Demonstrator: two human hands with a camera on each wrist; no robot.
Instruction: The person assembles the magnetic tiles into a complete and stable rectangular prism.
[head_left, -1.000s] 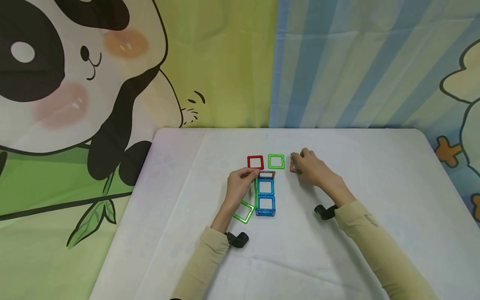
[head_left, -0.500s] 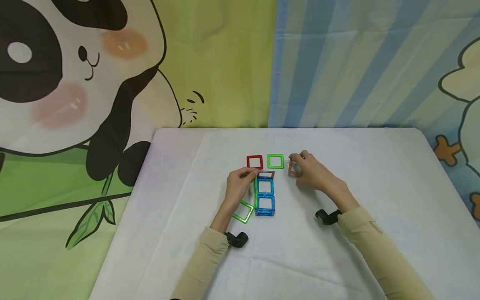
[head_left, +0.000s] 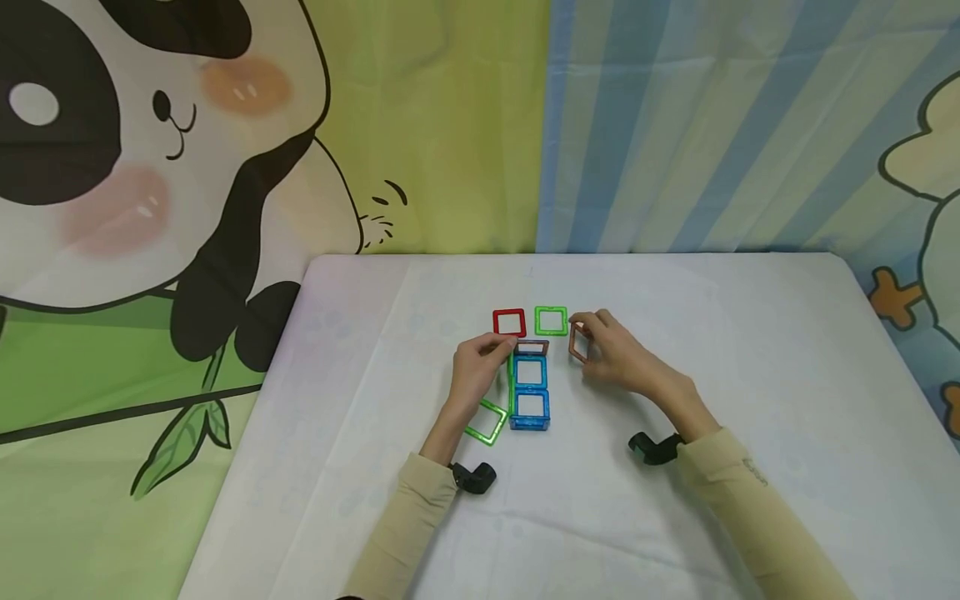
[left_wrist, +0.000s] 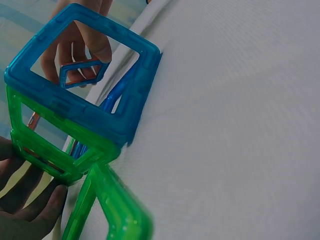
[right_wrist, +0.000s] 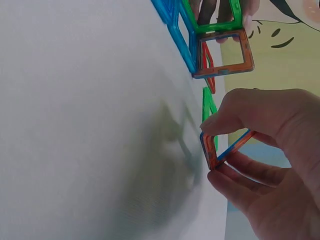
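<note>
A small box of magnetic square tiles (head_left: 530, 385) stands mid-table, with blue tops (left_wrist: 80, 80), a green side wall (left_wrist: 55, 145) and an orange-brown far end (right_wrist: 225, 52). My left hand (head_left: 498, 348) grips its far left corner, fingers (left_wrist: 25, 210) against the green wall. A green tile (head_left: 487, 422) lies flat at the box's near left. My right hand (head_left: 583, 337) pinches an orange square tile (head_left: 577, 342), held on edge above the cloth just right of the box; thumb and fingers pass through its frame (right_wrist: 225, 150). A red tile (head_left: 509, 322) and a green tile (head_left: 551, 321) lie flat behind.
The table (head_left: 712, 375) is covered with a white cloth and ends at a panda-and-stripes curtain (head_left: 450, 125) behind. A black camera mount sits on each wrist (head_left: 474, 478) (head_left: 652, 448).
My right hand has lifted the orange tile off the cloth, turned it on edge and moved it left toward the box. The left hand and the box have stayed put.
</note>
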